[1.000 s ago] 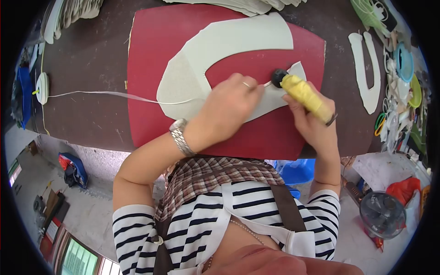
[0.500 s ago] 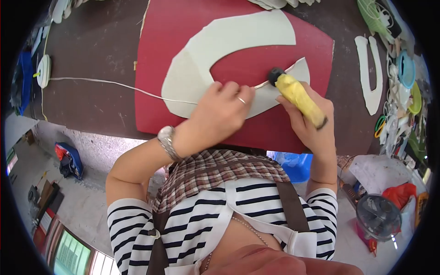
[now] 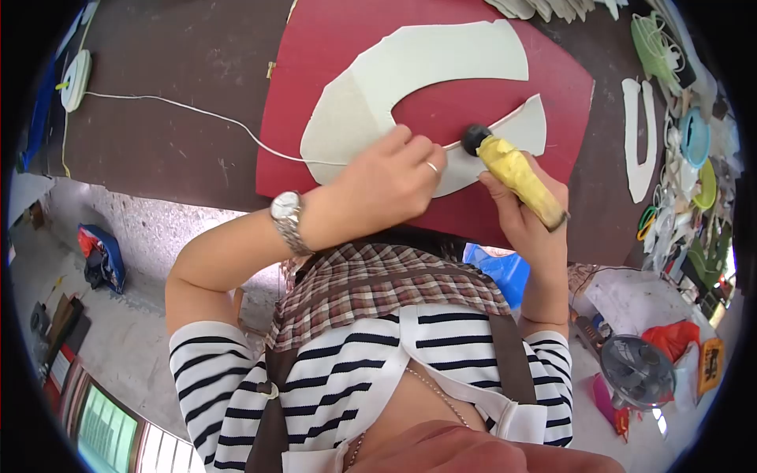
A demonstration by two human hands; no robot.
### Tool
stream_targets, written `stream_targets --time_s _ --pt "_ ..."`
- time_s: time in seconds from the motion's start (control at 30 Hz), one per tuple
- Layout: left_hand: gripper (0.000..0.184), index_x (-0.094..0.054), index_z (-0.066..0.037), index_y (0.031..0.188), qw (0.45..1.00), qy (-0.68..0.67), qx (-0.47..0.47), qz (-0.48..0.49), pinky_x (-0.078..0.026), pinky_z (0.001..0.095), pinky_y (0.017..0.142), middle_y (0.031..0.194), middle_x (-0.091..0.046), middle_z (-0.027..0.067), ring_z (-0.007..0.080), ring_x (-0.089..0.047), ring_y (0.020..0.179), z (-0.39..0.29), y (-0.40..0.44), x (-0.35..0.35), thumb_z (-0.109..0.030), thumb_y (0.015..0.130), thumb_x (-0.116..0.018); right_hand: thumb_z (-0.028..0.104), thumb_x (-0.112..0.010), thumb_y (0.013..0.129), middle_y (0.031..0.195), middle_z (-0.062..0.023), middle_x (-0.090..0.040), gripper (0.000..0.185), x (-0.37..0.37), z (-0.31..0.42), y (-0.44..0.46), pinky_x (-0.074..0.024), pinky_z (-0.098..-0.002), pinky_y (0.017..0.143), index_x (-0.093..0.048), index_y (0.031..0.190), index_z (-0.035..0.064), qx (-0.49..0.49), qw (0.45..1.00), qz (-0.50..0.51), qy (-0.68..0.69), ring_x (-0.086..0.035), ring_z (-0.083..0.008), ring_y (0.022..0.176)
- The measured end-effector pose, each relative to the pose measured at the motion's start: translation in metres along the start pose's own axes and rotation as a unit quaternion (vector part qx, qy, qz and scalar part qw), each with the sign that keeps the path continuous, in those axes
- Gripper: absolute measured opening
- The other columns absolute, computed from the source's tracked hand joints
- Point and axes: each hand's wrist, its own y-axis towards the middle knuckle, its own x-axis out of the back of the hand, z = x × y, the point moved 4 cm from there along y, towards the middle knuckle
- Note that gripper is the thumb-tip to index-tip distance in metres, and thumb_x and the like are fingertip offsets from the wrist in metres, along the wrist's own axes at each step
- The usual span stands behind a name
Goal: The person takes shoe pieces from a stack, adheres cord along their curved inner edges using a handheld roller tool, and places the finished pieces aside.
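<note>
A curved, U-shaped off-white piece (image 3: 347, 110) of flat material lies on a red board (image 3: 449, 102). A thin white cord (image 3: 260, 144) runs across the piece and under my left hand (image 3: 390, 175), whose fingers are curled closed at the inner edge. My right hand (image 3: 532, 201) grips a hammer (image 3: 512, 171) with a yellow-wrapped handle and a black head. The hammer head rests at or just over that inner edge, right of my left fingers; contact is unclear. Beyond it the edge looks turned up. My left fingertips are hidden.
The cord leads from a white spool (image 3: 75, 80) at the left of the brown table (image 3: 181, 63). Off-white pieces (image 3: 544, 8) are stacked at the back. A narrow U-shaped piece (image 3: 640, 142) lies right, beside scissors (image 3: 646, 222) and a blue bowl (image 3: 695, 135). A fan (image 3: 637, 370) stands below.
The view has shifted, moving the board and piece rightward in the picture. The cord now sags more. Both hands stay near the inner edge, the right still holding the hammer.
</note>
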Motion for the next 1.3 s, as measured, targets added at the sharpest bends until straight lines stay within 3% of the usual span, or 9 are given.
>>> stream_targets --time_s 0.13,0.27,0.4,0.77,0.83,0.93,1.03,1.1,1.3 --pt "0.026 -0.071 0.0 0.098 0.971 -0.215 0.029 -0.097 -0.05 0.0391 0.083 0.095 -0.06 0.0061 0.0219 -0.061 0.091 0.038 -0.008 0.002 -0.009 0.074 -0.066 0.015 -0.081 0.085 0.08 -0.0129 -0.069 0.022 -0.016 0.011 -0.006 -0.0521 -0.0337 0.059 -0.068 0.098 0.003 0.032 0.999 -0.006 -0.003 -0.067 -0.0319 0.064" --pt "0.023 -0.071 -0.004 0.099 0.997 -0.068 -0.01 -0.029 -0.048 0.0415 0.096 0.096 -0.064 0.0054 0.0253 -0.062 0.095 0.016 -0.016 0.003 -0.009 0.077 -0.065 0.014 -0.08 0.086 0.076 -0.0148 -0.066 0.022 -0.011 0.016 -0.006 -0.0509 -0.035 0.057 -0.067 0.099 0.0011 0.021 0.999 -0.033 0.013 -0.065 -0.0348 0.064" --pt "0.021 -0.071 -0.005 0.096 0.958 -0.27 0.053 -0.086 -0.046 0.0444 0.103 0.095 -0.065 0.0055 0.0249 -0.06 0.1 0.051 -0.021 0.006 -0.01 0.077 -0.065 0.011 -0.077 0.088 0.073 -0.0127 -0.065 0.019 -0.028 0.014 -0.007 -0.0486 -0.0335 0.054 -0.067 0.1 0.0001 0.044 0.998 0.027 -0.041 -0.063 -0.0264 0.058" --pt "0.019 -0.072 -0.006 0.098 0.979 -0.197 0.015 -0.055 -0.047 0.0455 0.097 0.104 -0.063 0.0062 0.0258 -0.059 0.108 0.058 -0.03 0.016 -0.009 0.08 -0.071 0.012 -0.081 0.081 0.082 -0.0165 -0.069 0.026 -0.025 0.024 0.0 -0.0539 -0.0385 0.06 -0.067 0.101 0.0027 0.006 0.998 0.068 -0.008 -0.069 -0.0357 0.07" --pt "0.021 -0.072 -0.006 0.098 0.981 -0.187 0.018 -0.048 -0.048 0.0439 0.091 0.093 -0.061 0.0067 0.025 -0.061 0.097 0.053 -0.029 0.016 -0.006 0.077 -0.07 0.012 -0.08 0.083 0.081 -0.0138 -0.07 0.025 -0.017 0.035 0.001 -0.0543 -0.037 0.061 -0.067 0.103 0.0019 -0.002 0.999 -0.03 0.043 -0.07 -0.0309 0.068" --pt "0.021 -0.07 -0.005 0.095 0.977 -0.193 0.083 -0.045 -0.047 0.0416 0.083 0.086 -0.059 0.0068 0.0248 -0.06 0.085 0.047 -0.029 0.018 -0.005 0.074 -0.07 0.01 -0.08 0.079 0.089 -0.0131 -0.07 0.03 -0.029 0.036 0.0 -0.0557 -0.0373 0.066 -0.067 0.105 0.0032 0.105 0.991 0.048 -0.061 -0.071 -0.03 0.077" --pt "0.018 -0.067 -0.006 0.088 0.967 -0.169 0.166 -0.09 -0.043 0.038 0.071 0.082 -0.056 0.0053 0.0248 -0.055 0.075 0.024 -0.021 0.007 -0.008 0.071 -0.072 0.014 -0.081 0.081 0.086 -0.015 -0.07 0.026 -0.023 0.016 0.0 -0.0548 -0.0354 0.064 -0.068 0.1 0.0027 0.002 0.996 0.078 0.036 -0.069 -0.0345 0.074" --pt "0.023 -0.069 -0.005 0.095 0.964 -0.14 0.213 -0.081 -0.044 0.0388 0.076 0.084 -0.059 0.0052 0.0247 -0.057 0.08 0.001 -0.005 -0.004 -0.009 0.072 -0.072 0.016 -0.081 0.083 0.083 -0.0157 -0.069 0.027 -0.008 0.016 0.001 -0.0538 -0.0355 0.062 -0.068 0.1 0.0018 -0.069 0.993 -0.042 0.091 -0.068 -0.0357 0.071" --pt "0.033 -0.069 0.0 0.108 0.968 -0.16 0.166 -0.094 -0.044 0.0461 0.093 0.095 -0.062 0.0057 0.024 -0.06 0.094 0.006 -0.014 0.0 -0.01 0.076 -0.067 0.014 -0.083 0.081 0.08 -0.014 -0.068 0.028 -0.011 0.005 0.009 -0.0531 -0.0369 0.059 -0.065 0.099 0.0025 0.032 0.999 0.022 -0.029 -0.068 -0.0346 0.068"
